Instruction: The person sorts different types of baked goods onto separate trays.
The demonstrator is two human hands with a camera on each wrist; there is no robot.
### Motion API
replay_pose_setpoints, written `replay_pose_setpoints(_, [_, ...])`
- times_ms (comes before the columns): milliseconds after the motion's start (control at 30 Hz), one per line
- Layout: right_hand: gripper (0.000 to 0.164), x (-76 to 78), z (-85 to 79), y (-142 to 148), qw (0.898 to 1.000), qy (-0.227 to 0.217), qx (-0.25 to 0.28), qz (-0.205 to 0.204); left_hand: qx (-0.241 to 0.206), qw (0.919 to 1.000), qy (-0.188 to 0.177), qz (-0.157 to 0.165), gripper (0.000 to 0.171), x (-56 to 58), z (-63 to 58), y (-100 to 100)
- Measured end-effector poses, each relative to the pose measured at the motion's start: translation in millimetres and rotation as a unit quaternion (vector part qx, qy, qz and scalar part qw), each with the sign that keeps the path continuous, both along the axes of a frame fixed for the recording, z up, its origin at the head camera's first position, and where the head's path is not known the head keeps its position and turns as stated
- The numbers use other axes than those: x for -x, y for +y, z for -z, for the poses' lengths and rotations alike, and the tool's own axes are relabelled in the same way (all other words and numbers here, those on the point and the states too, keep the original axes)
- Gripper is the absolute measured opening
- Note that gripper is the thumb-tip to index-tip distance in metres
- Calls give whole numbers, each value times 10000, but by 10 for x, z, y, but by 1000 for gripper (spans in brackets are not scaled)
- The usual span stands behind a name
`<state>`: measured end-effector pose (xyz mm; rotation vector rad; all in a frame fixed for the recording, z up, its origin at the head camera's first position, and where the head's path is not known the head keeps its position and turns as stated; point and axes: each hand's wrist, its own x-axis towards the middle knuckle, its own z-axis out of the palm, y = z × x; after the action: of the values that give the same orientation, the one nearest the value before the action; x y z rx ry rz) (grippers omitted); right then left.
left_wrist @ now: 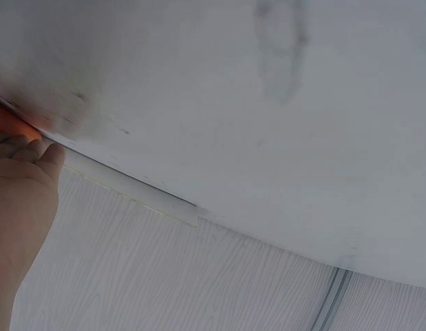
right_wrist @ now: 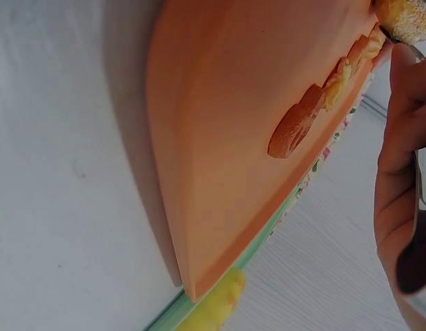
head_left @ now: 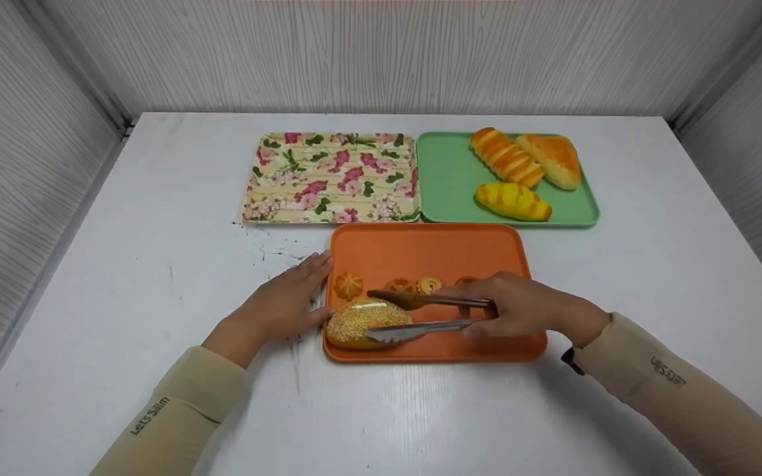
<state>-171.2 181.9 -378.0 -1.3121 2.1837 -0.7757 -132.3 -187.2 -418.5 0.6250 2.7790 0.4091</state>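
On the front left of an orange tray (head_left: 421, 251) lies a sesame bun (head_left: 351, 325). My right hand (head_left: 520, 307) grips metal tongs (head_left: 430, 328), whose two arms are spread, one along each side of the bun's right part. Whether their tips press on it, I cannot tell. My left hand (head_left: 282, 301) rests against the tray's left edge, fingers extended and thumb beside the bun. Behind the bun sits a ridged, flower-shaped cookie (head_left: 348, 286). A row of small cookies continues right, including a pale ring-shaped one (head_left: 429, 285); the hand and tongs partly cover it.
Behind the orange tray stand a floral tray (head_left: 328, 175) on the left and a green tray (head_left: 447, 178) on the right. The green one carries a striped loaf (head_left: 505, 157), a triangular bread (head_left: 556, 162) and a yellow roll (head_left: 513, 201). Pale panels (head_left: 381, 59) border the white table.
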Motion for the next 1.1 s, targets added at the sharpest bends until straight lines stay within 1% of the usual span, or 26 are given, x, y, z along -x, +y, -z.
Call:
replay_pose_setpoints(133, [59,-3,-7,10,9998,90,127,-103,-69,9999,75,30,77,1,6,2])
replay_pose_setpoints(267, [61,14,-57,31,9996,173,213,-57,-63,9998,161,62,75,4,17,-2])
replay_pose_setpoints(333, [61,33,-86,51,9996,149,257,21,-52,9999,107,-2,75,6,14,3])
replay_pose_setpoints(500, [59,105,-176,102,9988,185,336,315,-141,9999,1,-74,76,3,5,8])
replay_pose_setpoints(633, [58,185,-258,136,9963,498,365,591,-252,9997,-31,-56,81,-6,-3,1])
replay_pose_setpoints(733, [59,255,-303,167,9928,687,474,855,-225,9997,-79,-88,81,-8,-12,4])
replay_pose_setpoints(900, [60,402,-326,216,9860,769,718,1297,-116,9998,-111,-137,81,-3,-7,10])
replay_pose_setpoints(1033, [60,528,-324,258,9798,1023,727,1558,-91,9996,-127,-215,82,-1,1,15])
replay_pose_setpoints(1100, [60,578,-330,275,9772,1130,650,1678,-96,9997,-109,-204,82,-7,-3,19])
